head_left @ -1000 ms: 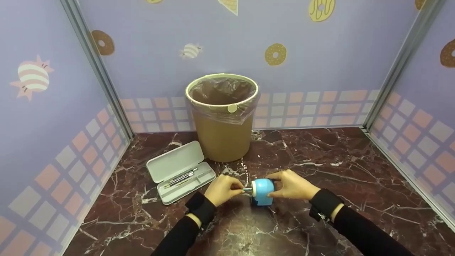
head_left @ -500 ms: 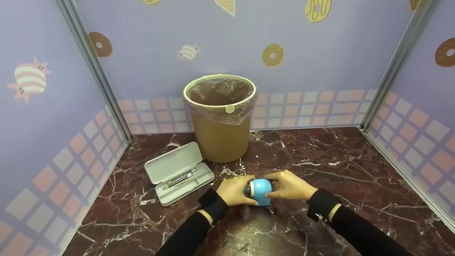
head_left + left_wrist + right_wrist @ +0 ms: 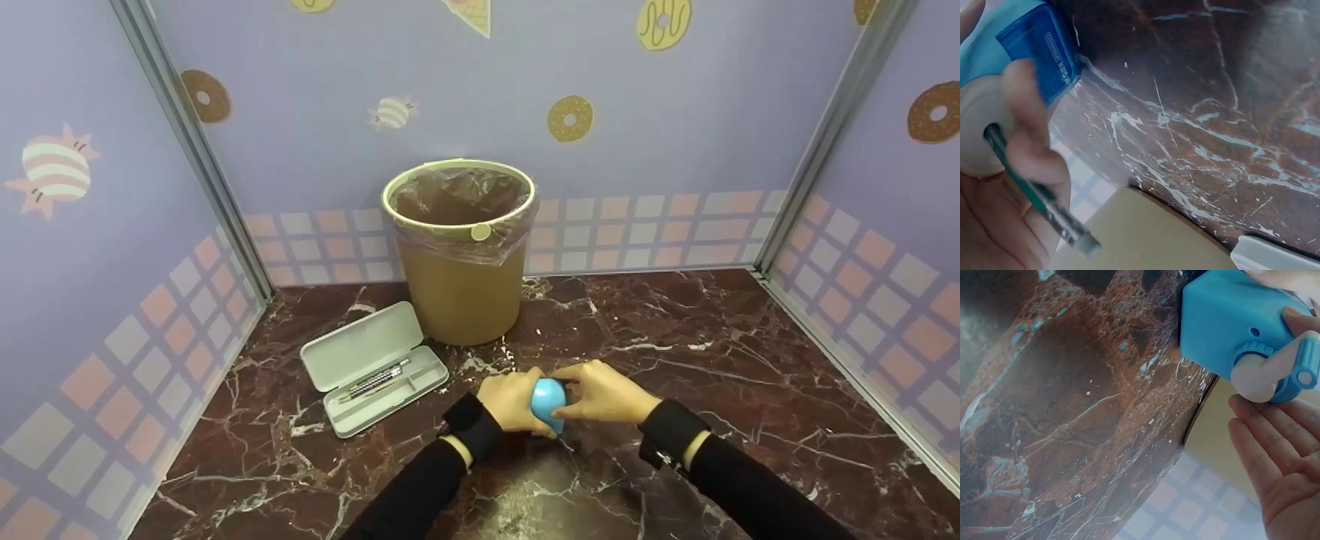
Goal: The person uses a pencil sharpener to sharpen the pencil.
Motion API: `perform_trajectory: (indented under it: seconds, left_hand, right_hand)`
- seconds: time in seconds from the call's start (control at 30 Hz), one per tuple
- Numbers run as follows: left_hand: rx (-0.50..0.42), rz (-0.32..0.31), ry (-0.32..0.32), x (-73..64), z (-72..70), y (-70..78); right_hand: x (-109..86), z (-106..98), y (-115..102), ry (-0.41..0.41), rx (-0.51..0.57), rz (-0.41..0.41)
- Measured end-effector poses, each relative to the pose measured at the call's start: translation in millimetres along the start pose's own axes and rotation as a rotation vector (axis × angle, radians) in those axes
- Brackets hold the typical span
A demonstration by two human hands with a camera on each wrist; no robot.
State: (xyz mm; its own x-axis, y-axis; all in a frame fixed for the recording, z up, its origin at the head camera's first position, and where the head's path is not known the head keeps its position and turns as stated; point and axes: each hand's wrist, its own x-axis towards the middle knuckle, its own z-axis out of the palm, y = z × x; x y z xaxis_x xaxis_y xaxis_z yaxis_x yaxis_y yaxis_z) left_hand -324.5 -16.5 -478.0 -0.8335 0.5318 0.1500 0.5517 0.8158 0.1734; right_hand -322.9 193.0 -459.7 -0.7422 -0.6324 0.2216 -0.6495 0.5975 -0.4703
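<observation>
A blue crank pencil sharpener (image 3: 548, 399) stands on the marble-patterned table between both hands. My left hand (image 3: 514, 401) grips its front from the left, hiding the cream front disc (image 3: 979, 121) from the head view. From the hole in this disc sticks a green pencil (image 3: 1030, 194) with a metal end, between the left hand's curled fingers. My right hand (image 3: 607, 394) holds the sharpener from the other side, thumb on the blue body. In the right wrist view several of its fingers (image 3: 1266, 439) stretch out below the white crank arm (image 3: 1280, 365) and blue knob (image 3: 1306, 363).
An open pale pencil case (image 3: 375, 416) with several pens and pencils (image 3: 375, 381) lies to the left. Behind it stands a brown bin (image 3: 465, 292) with a clear plastic liner. Patterned panels (image 3: 637, 150) enclose the table at the back and sides.
My left hand has let go of the pencil's end and moved right, onto the sharpener's front. The right hand stays at the sharpener, whose blue body looks turned. The view has shifted slightly.
</observation>
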Motion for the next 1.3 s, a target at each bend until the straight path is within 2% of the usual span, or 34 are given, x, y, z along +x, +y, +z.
perform_trajectory:
  seconds: [0.33, 0.53, 0.73, 1.07, 1.3]
  left_hand:
    - [0.041, 0.033, 0.088, -1.7, 4.8, -4.2]
    - [0.064, 0.036, 0.086, 0.3, 4.0, -4.7]
    - [0.096, 0.03, 0.097, 0.7, 5.9, -4.9]
    - [0.12, 0.037, 0.089, 2.9, 6.7, -2.2]
    - [0.082, 0.041, 0.052, 4.2, 3.7, -4.2]
  right_hand:
    - [0.4, 1.4, -4.3, 0.02, -0.041, 0.008]
    - [0.9, 1.9, -6.4, 0.036, -0.072, 0.002]
    - [-1.4, 1.1, -8.7, 0.015, -0.107, 0.014]
    - [-30.9, -18.7, -9.2, 0.038, -0.149, 0.032]
    - [-45.0, -19.4, -11.3, 0.048, -0.148, -0.035]
